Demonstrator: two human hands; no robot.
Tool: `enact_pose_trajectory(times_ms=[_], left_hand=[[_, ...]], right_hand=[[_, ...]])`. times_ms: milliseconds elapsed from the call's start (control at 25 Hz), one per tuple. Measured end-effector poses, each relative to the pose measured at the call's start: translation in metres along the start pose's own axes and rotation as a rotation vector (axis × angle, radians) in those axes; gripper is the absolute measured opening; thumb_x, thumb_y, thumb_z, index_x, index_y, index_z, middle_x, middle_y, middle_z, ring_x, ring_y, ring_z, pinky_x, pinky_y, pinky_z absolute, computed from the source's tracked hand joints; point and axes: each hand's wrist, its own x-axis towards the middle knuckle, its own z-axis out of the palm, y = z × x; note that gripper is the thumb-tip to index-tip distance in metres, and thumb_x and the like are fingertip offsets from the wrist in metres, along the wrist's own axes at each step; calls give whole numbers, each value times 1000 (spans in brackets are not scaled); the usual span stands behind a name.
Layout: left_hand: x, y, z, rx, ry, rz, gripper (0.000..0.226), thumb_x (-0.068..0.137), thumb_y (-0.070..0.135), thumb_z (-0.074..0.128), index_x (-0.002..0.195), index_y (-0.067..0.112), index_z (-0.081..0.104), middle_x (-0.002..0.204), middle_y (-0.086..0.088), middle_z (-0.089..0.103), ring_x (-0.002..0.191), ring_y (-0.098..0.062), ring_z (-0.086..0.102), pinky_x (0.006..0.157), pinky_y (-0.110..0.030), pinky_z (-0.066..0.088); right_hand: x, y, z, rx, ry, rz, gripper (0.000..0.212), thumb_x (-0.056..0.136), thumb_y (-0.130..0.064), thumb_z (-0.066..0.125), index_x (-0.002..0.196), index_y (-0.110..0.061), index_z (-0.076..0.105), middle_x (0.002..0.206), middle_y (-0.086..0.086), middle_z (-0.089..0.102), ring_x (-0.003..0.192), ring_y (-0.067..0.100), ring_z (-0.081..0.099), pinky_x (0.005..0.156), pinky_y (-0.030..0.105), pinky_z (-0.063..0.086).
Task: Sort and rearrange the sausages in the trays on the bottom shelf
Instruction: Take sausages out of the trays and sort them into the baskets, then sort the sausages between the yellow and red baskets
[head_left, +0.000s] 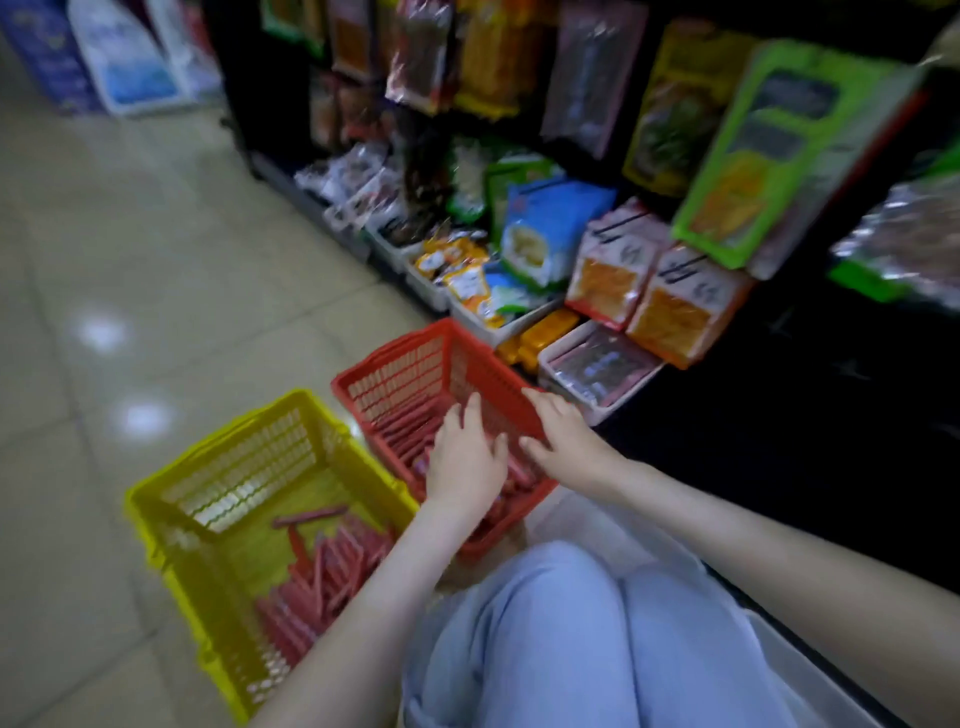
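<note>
A red basket (395, 374) stands on the floor by the bottom shelf, with red sausages (402, 423) lying in rows inside. My left hand (465, 457) reaches into it, fingers spread flat over the sausages. My right hand (558, 426) lies on the basket's right rim, fingers over the edge. To the left, a yellow basket (228, 467) holds a loose pile of red sausages (322, 566). The frame is blurred, so I cannot make out whether either hand holds a sausage.
White trays (597, 374) of packaged snacks line the bottom shelf at the right, and hanging packets (769, 145) fill the racks above. Pale floor tiles (130, 260) stretch to the left. My knees in light blue trousers (571, 634) fill the foreground.
</note>
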Motion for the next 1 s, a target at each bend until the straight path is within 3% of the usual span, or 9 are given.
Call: enact_pose_trajectory(times_ms=[120, 280, 480, 600, 800, 1000], left_hand=[[-14, 73, 24, 47, -73, 203, 61, 95, 28, 52, 147, 8, 28, 147, -19, 35, 133, -35, 37, 107, -39, 31], [-38, 172, 107, 171, -292, 435, 57, 96, 29, 51, 145, 8, 31, 144, -18, 37, 127, -36, 43, 102, -39, 36], [-98, 255, 265, 344, -649, 662, 57, 98, 32, 46, 149, 16, 26, 153, -10, 28, 134, -28, 36, 104, -38, 38], [-135, 255, 370, 498, -835, 746, 58, 99, 30, 43, 151, 19, 20, 156, -9, 20, 137, -28, 31, 108, -38, 35], [-192, 199, 504, 748, -1094, 775, 66, 101, 27, 39, 153, 28, -1, 161, -11, -6, 147, -30, 7, 119, -39, 13], [-200, 148, 569, 1002, -1129, 879, 77, 98, 16, 42, 151, 32, -12, 156, -11, -28, 145, -28, -22, 118, -43, -9]], right_hand=[[-63, 47, -52, -48, 119, 85, 63, 94, -21, 53, 148, -8, 23, 149, 12, 29, 138, 29, 25, 113, 33, 20], [-175, 145, -102, -24, 291, 365, 60, 96, -22, 49, 149, -13, 23, 152, 7, 24, 139, 25, 22, 114, 35, 24], [-333, 293, -75, -11, 400, 815, 61, 96, -23, 49, 148, -8, 21, 147, 12, 30, 131, 30, 32, 108, 39, 30], [-404, 363, -5, 36, 323, 1033, 64, 97, -24, 46, 149, -6, 15, 147, 14, 28, 130, 33, 31, 108, 39, 28], [-445, 432, 127, 233, 213, 1168, 74, 94, -12, 45, 151, -8, -3, 153, 14, 15, 140, 31, 18, 113, 33, 15], [-411, 486, 213, 506, 345, 1289, 71, 97, -36, 42, 151, -31, -4, 159, 2, 8, 144, 26, 14, 115, 41, 19]])
